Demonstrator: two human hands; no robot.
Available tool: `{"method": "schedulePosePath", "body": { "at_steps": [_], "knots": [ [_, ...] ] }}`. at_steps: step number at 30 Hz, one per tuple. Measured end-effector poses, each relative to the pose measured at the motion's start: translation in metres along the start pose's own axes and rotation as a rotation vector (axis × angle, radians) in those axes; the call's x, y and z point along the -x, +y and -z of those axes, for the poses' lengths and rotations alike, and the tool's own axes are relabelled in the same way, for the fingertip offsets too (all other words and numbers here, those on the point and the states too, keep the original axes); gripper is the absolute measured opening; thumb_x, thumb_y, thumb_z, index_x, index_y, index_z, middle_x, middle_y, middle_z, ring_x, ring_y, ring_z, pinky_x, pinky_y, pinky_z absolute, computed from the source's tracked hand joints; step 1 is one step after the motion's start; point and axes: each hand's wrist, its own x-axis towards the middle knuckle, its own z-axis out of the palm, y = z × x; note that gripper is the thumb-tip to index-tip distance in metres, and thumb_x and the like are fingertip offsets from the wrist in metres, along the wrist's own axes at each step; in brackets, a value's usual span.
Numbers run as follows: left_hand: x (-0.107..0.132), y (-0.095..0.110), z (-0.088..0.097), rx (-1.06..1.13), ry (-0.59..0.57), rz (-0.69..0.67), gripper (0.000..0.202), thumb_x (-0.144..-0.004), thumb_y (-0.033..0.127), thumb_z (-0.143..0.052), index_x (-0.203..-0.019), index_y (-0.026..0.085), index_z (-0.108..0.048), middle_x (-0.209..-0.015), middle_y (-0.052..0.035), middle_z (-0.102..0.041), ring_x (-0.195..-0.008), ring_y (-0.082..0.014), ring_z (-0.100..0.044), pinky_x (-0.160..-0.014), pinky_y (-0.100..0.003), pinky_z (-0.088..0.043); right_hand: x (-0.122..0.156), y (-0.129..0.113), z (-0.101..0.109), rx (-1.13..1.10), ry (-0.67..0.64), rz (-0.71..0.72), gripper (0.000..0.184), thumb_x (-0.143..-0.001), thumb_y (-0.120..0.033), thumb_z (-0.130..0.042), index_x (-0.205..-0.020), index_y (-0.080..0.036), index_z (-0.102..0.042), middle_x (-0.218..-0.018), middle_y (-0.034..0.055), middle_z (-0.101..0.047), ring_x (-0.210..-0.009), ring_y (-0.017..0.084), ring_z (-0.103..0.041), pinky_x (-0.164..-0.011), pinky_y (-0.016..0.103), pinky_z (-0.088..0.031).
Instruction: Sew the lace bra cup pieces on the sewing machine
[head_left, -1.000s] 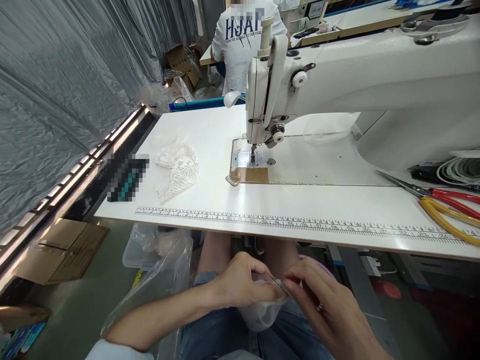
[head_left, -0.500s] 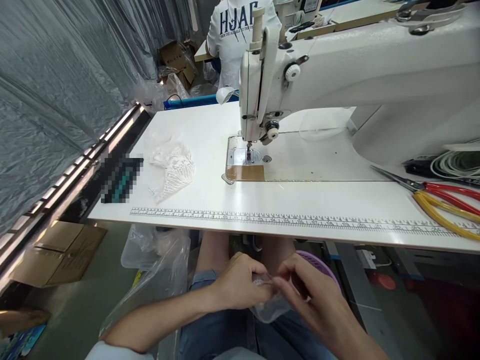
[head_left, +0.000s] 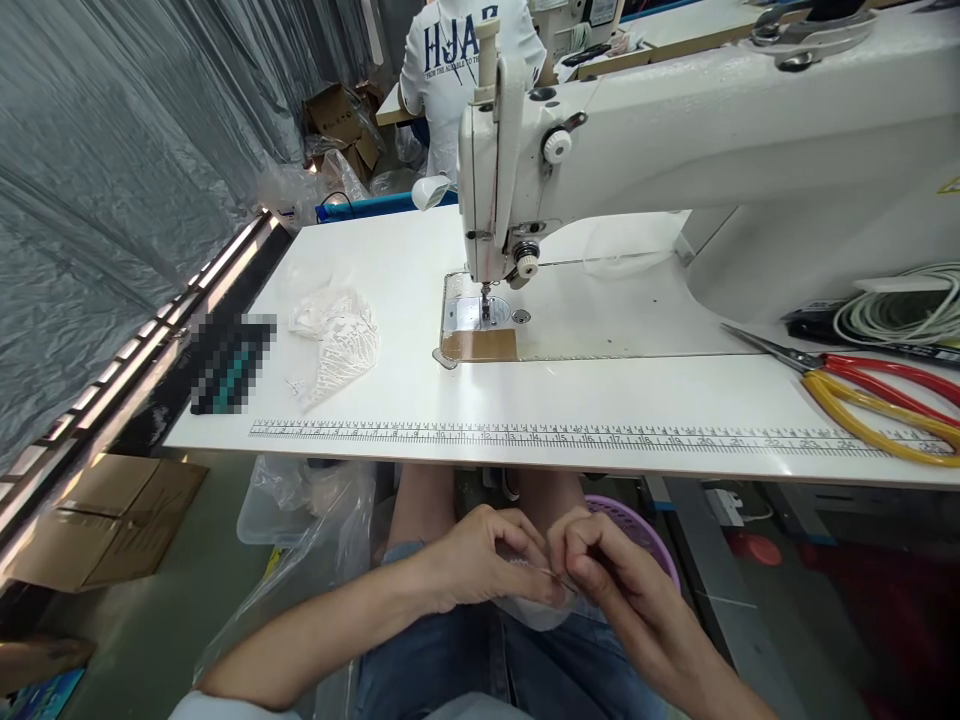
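Note:
Both my hands are in my lap, below the front edge of the white sewing table (head_left: 570,400). My left hand (head_left: 480,560) is closed, pinching the top of a small clear plastic bag (head_left: 536,612) that rests on my jeans. My right hand (head_left: 607,575) is also closed, fingertips pinched on the same bag's top edge, touching my left fingers. What is inside the bag is too small to name. A white sewing machine (head_left: 645,150) stands on the table beyond, its needle (head_left: 485,305) over the metal plate.
A pile of white lace pieces (head_left: 334,340) lies left of the needle plate. Red and yellow-handled scissors (head_left: 862,385) and coiled white cord (head_left: 900,315) lie at the right. A purple basket (head_left: 637,525) sits under the table. A person in a white shirt (head_left: 450,60) sits at the back. A cardboard box (head_left: 105,520) is on the floor at the left.
My hands stayed in my lap, working the bag's top; my right fingers have curled in tighter against my left. The view has shifted slightly, so the table appears further left.

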Motion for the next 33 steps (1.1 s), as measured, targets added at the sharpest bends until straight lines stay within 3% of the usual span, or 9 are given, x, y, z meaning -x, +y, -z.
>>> {"method": "schedulePosePath", "body": {
  "at_steps": [4,7,9,11,14,17,19,27,33],
  "knots": [
    [0.002,0.004,0.008,-0.003,-0.031,0.019,0.018,-0.055,0.025,-0.081,-0.067,0.013,-0.074,-0.072,-0.0025,-0.061,-0.067,-0.0119,-0.055,-0.061,-0.022,-0.040,0.027,0.026,0.026,0.411,-0.198,0.053,0.018,-0.087,-0.009,-0.033,-0.082,-0.023,-0.043,-0.074,0.0004,-0.051,-0.064,0.014,-0.051,-0.058,0.025,-0.040],
    [0.003,0.007,0.015,0.010,0.029,0.050,0.020,-0.054,0.027,-0.082,-0.065,0.012,-0.073,-0.071,-0.0029,-0.061,-0.066,-0.0121,-0.054,-0.058,-0.022,-0.039,0.070,0.071,0.062,0.874,-0.067,0.068,0.034,-0.073,-0.002,-0.032,-0.085,-0.023,-0.056,-0.081,0.0059,-0.064,-0.065,0.018,-0.062,-0.050,0.026,-0.042],
    [0.001,0.008,0.015,0.030,0.043,0.086,0.023,-0.054,0.030,-0.082,-0.065,0.011,-0.073,-0.070,-0.0027,-0.060,-0.065,-0.0117,-0.053,-0.058,-0.022,-0.039,0.092,0.088,0.080,1.030,0.013,0.020,0.045,-0.072,0.000,-0.032,-0.090,-0.026,-0.064,-0.083,0.0063,-0.070,-0.068,0.019,-0.067,-0.055,0.026,-0.048],
    [-0.002,0.007,0.012,0.048,0.043,0.118,0.026,-0.053,0.031,-0.082,-0.064,0.010,-0.072,-0.069,-0.0022,-0.060,-0.064,-0.0116,-0.052,-0.058,-0.023,-0.038,0.096,0.081,0.083,1.015,-0.055,0.009,0.044,-0.075,-0.002,-0.036,-0.096,-0.028,-0.065,-0.089,0.0039,-0.071,-0.067,0.018,-0.068,-0.051,0.023,-0.048],
    [-0.005,0.008,0.003,0.082,0.046,0.134,0.026,-0.054,0.031,-0.082,-0.064,0.010,-0.071,-0.067,-0.0017,-0.059,-0.063,-0.0118,-0.052,-0.059,-0.024,-0.038,0.066,0.037,0.061,0.791,0.048,-0.022,0.019,-0.089,-0.020,-0.044,-0.097,-0.024,-0.061,-0.085,0.0045,-0.068,-0.071,0.018,-0.067,-0.055,0.022,-0.050],
    [-0.005,0.010,-0.004,0.072,0.078,0.117,0.027,-0.054,0.032,-0.081,-0.062,0.009,-0.070,-0.067,-0.0016,-0.059,-0.063,-0.0114,-0.051,-0.059,-0.023,-0.038,0.025,-0.004,0.034,0.553,0.035,0.121,0.016,-0.093,-0.020,-0.044,-0.099,-0.023,-0.058,-0.083,0.0040,-0.062,-0.072,0.014,-0.062,-0.060,0.020,-0.048],
    [-0.003,0.013,-0.007,0.038,0.096,0.093,0.027,-0.053,0.031,-0.082,-0.060,0.009,-0.068,-0.065,0.0000,-0.057,-0.062,-0.0101,-0.049,-0.057,-0.022,-0.035,0.008,-0.014,0.022,0.546,0.023,0.186,0.016,-0.093,-0.018,-0.043,-0.100,-0.023,-0.056,-0.084,0.0039,-0.059,-0.069,0.012,-0.058,-0.058,0.020,-0.045],
    [-0.001,0.008,-0.005,-0.022,0.066,0.053,0.019,-0.056,0.025,-0.078,-0.062,0.010,-0.069,-0.063,0.0012,-0.054,-0.062,-0.0099,-0.047,-0.057,-0.022,-0.032,0.001,0.004,0.010,0.685,-0.014,0.172,0.018,-0.094,-0.015,-0.032,-0.085,-0.020,-0.047,-0.076,0.0021,-0.049,-0.063,0.014,-0.049,-0.055,0.024,-0.037],
    [0.000,0.005,0.005,0.034,0.054,0.109,0.022,-0.054,0.028,-0.080,-0.063,0.010,-0.070,-0.066,-0.0001,-0.057,-0.062,-0.0103,-0.050,-0.056,-0.022,-0.035,0.050,0.055,0.064,0.813,0.007,-0.067,0.021,-0.094,-0.027,-0.033,-0.080,-0.022,-0.047,-0.071,0.0029,-0.053,-0.056,0.015,-0.054,-0.050,0.025,-0.043]
  ]
}}
